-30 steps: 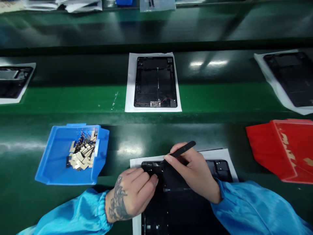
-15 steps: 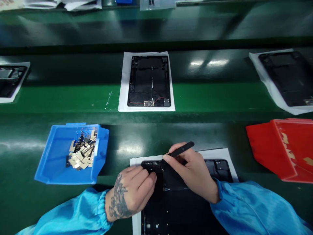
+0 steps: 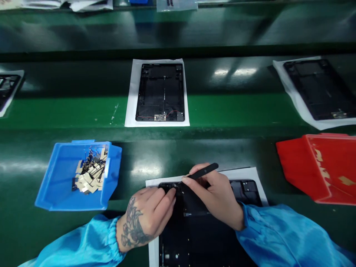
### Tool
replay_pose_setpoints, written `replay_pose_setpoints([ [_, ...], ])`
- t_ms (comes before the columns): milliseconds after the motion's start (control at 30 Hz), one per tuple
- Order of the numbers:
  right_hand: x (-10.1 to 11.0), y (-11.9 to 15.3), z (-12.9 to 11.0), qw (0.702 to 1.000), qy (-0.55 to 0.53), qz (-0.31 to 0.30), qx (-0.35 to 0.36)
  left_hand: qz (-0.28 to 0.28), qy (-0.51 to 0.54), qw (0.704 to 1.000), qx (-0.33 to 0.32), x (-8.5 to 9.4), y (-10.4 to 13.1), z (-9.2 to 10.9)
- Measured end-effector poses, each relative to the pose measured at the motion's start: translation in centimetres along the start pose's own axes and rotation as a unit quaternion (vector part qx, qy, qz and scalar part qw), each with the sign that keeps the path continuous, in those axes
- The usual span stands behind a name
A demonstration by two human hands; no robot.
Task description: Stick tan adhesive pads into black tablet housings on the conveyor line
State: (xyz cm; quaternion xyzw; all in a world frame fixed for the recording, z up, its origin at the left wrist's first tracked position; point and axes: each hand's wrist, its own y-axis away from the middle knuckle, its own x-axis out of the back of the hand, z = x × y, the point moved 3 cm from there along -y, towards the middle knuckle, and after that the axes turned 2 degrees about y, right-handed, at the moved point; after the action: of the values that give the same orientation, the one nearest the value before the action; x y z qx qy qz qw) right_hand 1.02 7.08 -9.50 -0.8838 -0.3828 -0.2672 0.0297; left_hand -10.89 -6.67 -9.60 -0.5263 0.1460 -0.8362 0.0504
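Note:
A black tablet housing (image 3: 203, 237) lies on white paper (image 3: 153, 248) at the bottom centre. My right hand (image 3: 215, 193) is closed on black tweezers (image 3: 204, 171), whose tip points down-left at the housing's upper left corner. At that same corner my left hand (image 3: 148, 215), tattooed on its back, has its fingers pressed together. Its fingertips touch the corner beside the tweezer tip, and whatever they pinch is hidden or too small to name.
A blue bin (image 3: 66, 178) of small flat parts (image 3: 90, 178) stands at left, a red bin (image 3: 300, 167) with tan pieces at right. Behind, more housings lie on paper: one in the centre (image 3: 161, 92), one at right (image 3: 319, 89), one at the left edge (image 3: 7, 89).
The housings behind and both bins have shifted slightly left in view. My left fingertips have moved a little up at the corner, and the tweezers remain in my right hand.

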Motion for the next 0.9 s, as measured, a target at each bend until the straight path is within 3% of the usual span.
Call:
replay_pose_setpoints([
  [367, 0.0, 0.2, -0.1, 0.999, 0.025, 0.003, 0.046, -0.019, -0.093, 0.995, 0.006, -0.1, -0.2, 0.3],
  [700, -0.1, 1.1, -0.4, 0.976, 0.056, 0.024, 0.207, -0.008, -0.101, 0.995, 0.009, -0.1, -0.3, 0.3],
  [900, 1.1, 1.1, -0.5, 0.98, 0.033, 0.059, 0.186, -0.016, -0.102, 0.995, 0.011, -0.1, -0.2, 0.3],
])
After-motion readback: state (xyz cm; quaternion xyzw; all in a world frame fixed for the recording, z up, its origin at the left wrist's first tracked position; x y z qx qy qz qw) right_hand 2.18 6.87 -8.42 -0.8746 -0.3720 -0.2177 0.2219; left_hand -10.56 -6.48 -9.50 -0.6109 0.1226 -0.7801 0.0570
